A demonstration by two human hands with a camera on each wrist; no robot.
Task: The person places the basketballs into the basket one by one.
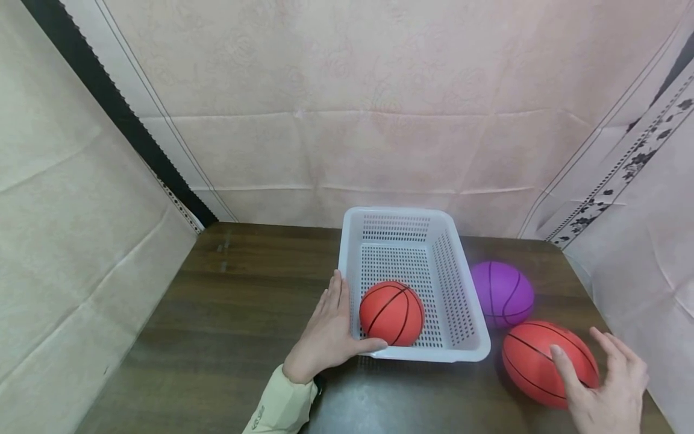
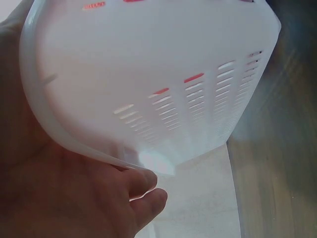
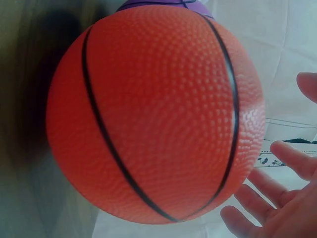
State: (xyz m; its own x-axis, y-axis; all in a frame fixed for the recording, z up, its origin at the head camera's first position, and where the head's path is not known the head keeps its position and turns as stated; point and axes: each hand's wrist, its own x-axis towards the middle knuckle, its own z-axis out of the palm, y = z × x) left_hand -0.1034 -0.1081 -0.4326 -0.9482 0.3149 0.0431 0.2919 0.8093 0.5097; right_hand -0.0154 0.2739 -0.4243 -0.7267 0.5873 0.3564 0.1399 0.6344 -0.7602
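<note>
A small red basketball lies inside the pale blue plastic basket, towards its front left corner. My left hand rests at that corner, straight fingers along the left rim and thumb across the front rim. In the left wrist view, two fingertips touch the white-looking basket edge. To the right of the basket, a larger red basketball sits on the table. My right hand is spread beside and above it; in the right wrist view its fingers are extended near the ball's surface.
A purple basketball sits between the basket's right side and the larger red ball, on the dark wooden table. Light patterned cloth hangs behind the table and on both sides, close to its edges.
</note>
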